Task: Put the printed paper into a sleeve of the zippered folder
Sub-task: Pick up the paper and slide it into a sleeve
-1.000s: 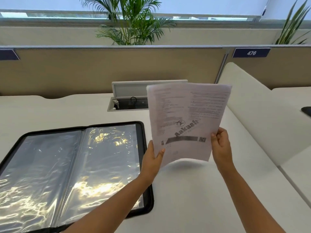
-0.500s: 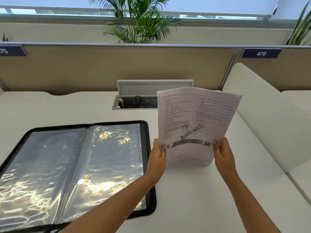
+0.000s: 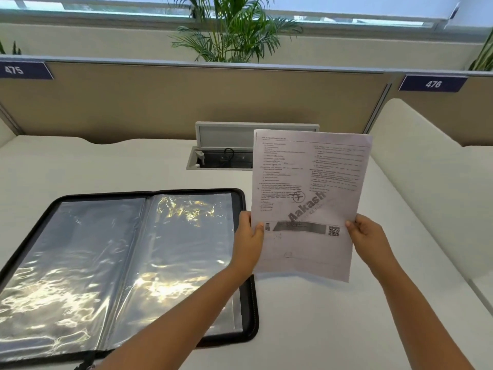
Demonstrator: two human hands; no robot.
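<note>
The printed paper [image 3: 306,188], a white sheet with text and a QR code, is held upright above the desk, right of the folder. My left hand [image 3: 249,240] grips its lower left edge and my right hand [image 3: 366,237] grips its lower right edge. The zippered folder [image 3: 246,260], black with shiny clear plastic sleeves [image 3: 186,249], lies open flat on the desk to the left. My left forearm crosses over the folder's lower right corner.
A white desk [image 3: 320,329] carries everything. An open cable box [image 3: 224,158] with a raised lid sits behind the paper. A tan partition [image 3: 160,102] with number plates 475 and 476 stands at the back, a white divider [image 3: 426,169] on the right, and a palm plant [image 3: 234,30] behind.
The paper has gone from tilted to nearly upright and sits slightly lower. Both hands keep their hold on its lower edges. The view has shifted a little to the left.
</note>
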